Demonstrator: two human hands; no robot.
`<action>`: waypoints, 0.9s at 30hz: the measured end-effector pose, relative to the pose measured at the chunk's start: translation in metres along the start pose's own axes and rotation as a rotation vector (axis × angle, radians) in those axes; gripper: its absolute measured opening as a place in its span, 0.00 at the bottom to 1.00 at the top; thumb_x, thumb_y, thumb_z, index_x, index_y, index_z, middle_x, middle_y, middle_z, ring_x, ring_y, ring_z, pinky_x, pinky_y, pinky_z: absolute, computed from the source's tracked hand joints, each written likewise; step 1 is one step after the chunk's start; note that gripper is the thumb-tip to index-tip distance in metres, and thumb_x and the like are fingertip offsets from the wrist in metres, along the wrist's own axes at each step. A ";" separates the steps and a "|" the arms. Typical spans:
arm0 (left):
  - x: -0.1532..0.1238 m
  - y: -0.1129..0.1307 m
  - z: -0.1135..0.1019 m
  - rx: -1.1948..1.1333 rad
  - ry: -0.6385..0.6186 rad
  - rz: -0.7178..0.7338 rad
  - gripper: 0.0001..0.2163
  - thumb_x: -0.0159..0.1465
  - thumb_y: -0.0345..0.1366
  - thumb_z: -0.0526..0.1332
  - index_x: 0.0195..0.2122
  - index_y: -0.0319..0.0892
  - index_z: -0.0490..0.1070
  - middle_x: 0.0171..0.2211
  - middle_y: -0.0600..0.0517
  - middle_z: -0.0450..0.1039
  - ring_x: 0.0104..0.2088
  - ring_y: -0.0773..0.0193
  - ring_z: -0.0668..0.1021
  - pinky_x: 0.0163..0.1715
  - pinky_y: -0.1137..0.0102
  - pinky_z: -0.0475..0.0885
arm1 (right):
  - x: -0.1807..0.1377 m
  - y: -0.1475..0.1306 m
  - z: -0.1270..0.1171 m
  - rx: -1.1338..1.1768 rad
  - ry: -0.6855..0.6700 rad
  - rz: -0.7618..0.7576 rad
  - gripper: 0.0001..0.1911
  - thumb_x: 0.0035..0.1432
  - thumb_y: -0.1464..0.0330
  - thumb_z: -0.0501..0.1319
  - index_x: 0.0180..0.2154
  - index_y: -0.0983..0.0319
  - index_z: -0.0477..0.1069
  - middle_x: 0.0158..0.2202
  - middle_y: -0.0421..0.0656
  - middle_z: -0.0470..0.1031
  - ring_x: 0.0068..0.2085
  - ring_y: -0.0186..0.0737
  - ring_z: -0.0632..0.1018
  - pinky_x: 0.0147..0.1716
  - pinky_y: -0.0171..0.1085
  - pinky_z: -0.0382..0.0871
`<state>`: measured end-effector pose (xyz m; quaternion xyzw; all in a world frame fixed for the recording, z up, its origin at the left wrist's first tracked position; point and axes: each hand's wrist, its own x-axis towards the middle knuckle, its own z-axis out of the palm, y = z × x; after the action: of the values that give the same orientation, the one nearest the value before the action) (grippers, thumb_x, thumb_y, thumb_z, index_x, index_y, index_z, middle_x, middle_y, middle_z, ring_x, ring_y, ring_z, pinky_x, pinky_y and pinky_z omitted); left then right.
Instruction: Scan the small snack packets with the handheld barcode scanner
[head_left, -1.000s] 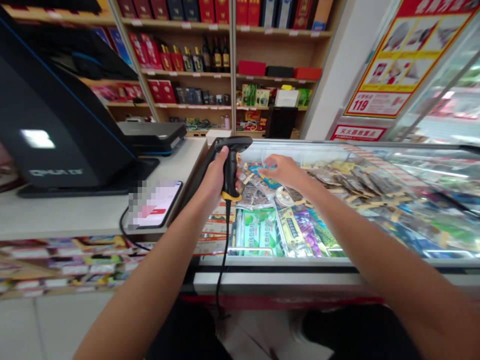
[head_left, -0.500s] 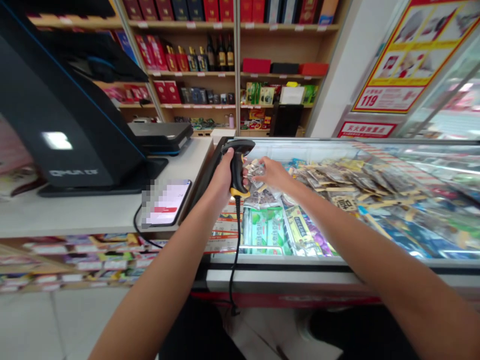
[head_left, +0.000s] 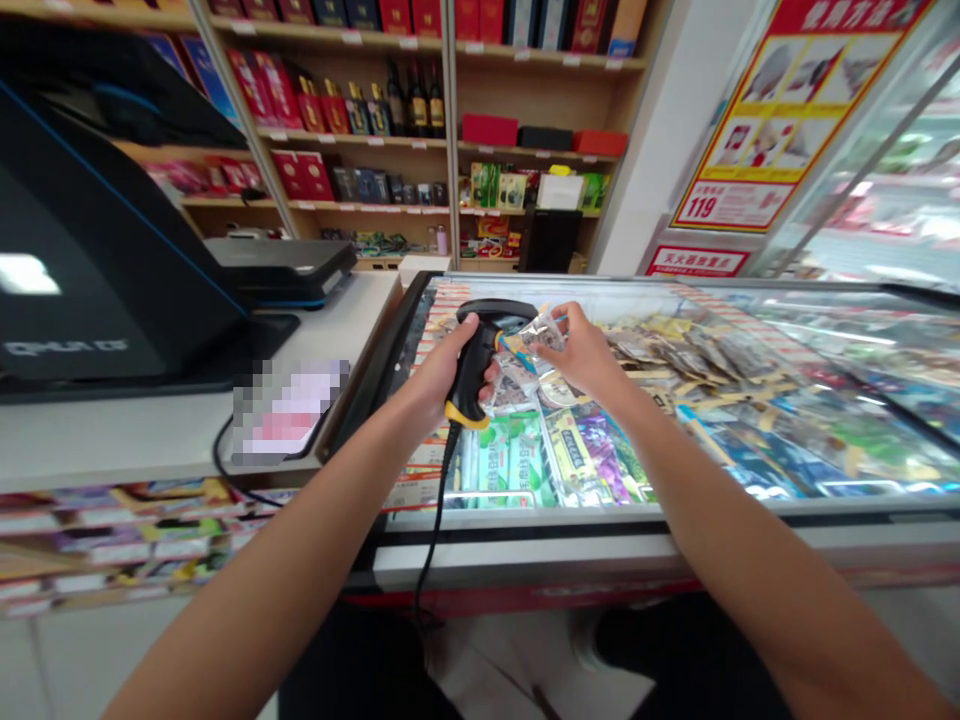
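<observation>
Many wrapped packets fill the glass-topped freezer (head_left: 675, 520). Above it, the left hand (head_left: 442, 370) clenches a corded scanner (head_left: 480, 350), while the right hand (head_left: 589, 355) pinches a clear packet (head_left: 536, 335) just beside the scanner head. A phone (head_left: 289, 415) lies on the table (head_left: 150, 440) near a black terminal (head_left: 97, 270).

Single head-worn view, looking forward and down from above the near rail of the glass-topped freezer chest (head_left: 525, 545), close enough that both forearms run in from the bottom corners toward its lid. Left of the freezer chest the checkout counter (head_left: 112, 440) and the dark register screen (head_left: 90, 260) fill that side; beyond its far edge the wooden shelves (head_left: 450, 150) face the camera, well apart. Above its right end a red-and-yellow poster (head_left: 780, 110) slants off-frame; only one view, so nothing is shared.
</observation>
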<state>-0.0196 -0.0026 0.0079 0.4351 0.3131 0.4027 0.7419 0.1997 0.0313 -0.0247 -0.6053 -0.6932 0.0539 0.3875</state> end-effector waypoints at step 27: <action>0.001 0.005 -0.007 -0.079 0.012 0.015 0.24 0.73 0.54 0.49 0.33 0.40 0.69 0.18 0.54 0.65 0.13 0.69 0.67 0.14 0.75 0.61 | 0.007 0.006 -0.019 0.050 0.146 0.055 0.24 0.52 0.59 0.70 0.48 0.59 0.66 0.36 0.42 0.75 0.34 0.43 0.75 0.36 0.41 0.67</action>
<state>-0.0265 0.0027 0.0091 0.4054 0.2981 0.4227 0.7537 0.2165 0.0316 -0.0115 -0.6168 -0.6445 0.0375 0.4503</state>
